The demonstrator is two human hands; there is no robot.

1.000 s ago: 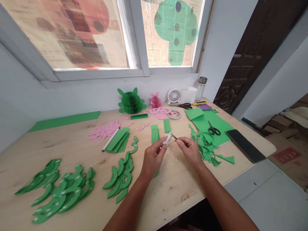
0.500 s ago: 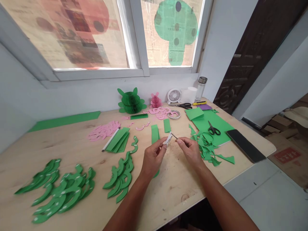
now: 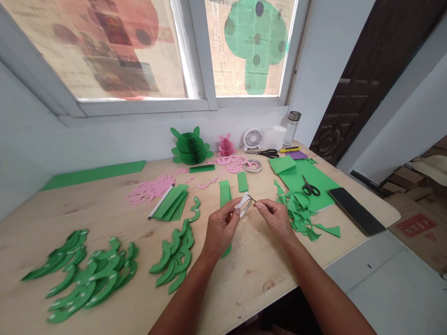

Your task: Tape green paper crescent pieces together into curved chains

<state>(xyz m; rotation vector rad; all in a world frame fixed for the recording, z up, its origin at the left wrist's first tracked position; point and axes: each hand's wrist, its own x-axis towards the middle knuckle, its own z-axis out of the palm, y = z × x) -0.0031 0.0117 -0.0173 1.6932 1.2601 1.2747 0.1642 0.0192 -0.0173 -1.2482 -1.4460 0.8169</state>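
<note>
Near the middle of the table, my left hand [image 3: 223, 225] pinches a small white looped strip [image 3: 245, 204] between thumb and fingers. Just to its right, my right hand [image 3: 275, 216] is closed on a thin dark stick [image 3: 252, 198], whose tip reaches the top of the white strip. What the strip is made of is too small to tell. A long green paper strip [image 3: 225, 191] lies partly under my left hand, and a small green rectangle [image 3: 242, 182] is behind the hands.
Wavy green cutouts [image 3: 101, 274] lie at the left, pink cutouts [image 3: 150, 188] behind them. Green scraps [image 3: 300, 211], scissors [image 3: 310, 187] and a phone [image 3: 356, 211] are at the right. A fan [image 3: 253, 138], tape roll [image 3: 252, 165] and glass bottle [image 3: 292, 128] stand or lie at the back.
The white strip in my left hand has turned and opened into a wider loop. The stick tip has shifted slightly, and both hands have barely moved.
</note>
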